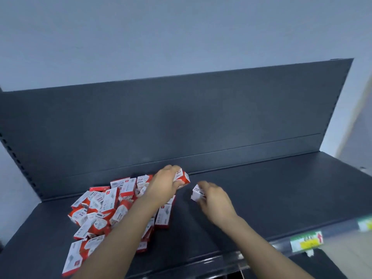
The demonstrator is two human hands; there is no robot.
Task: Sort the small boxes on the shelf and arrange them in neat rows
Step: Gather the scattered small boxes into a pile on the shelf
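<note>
- Two hands are busy, one box each.
- Left hand (164, 185): fingers curled round a red and white box (182, 176), gripping it from the left at the pile's right edge, close to the foot of the back panel (181, 117). Can't tell if it's lifted or sitting on the shelf.
- Right hand (215, 198): fingers and thumb wrapped round a second box (198, 193), which is tilted with a white face toward the camera. It's just right of the first box, and the two aren't touching.
- Left forearm reaches across the pile (100, 206) and hides some of it.
- Pile: loads of the same red and white boxes, all jumbled on the left half of the shelf (261, 188). Some lie flat, some sit on edge, some lean on each other. No rows yet. "Paper clips" is readable on a couple of them.
- Shelf and back panel are both dark grey.
- Front rail has a green and yellow label (306, 240) with a red arrow, too blurry to read.
- Pale wall (141, 37) behind it all.
</note>
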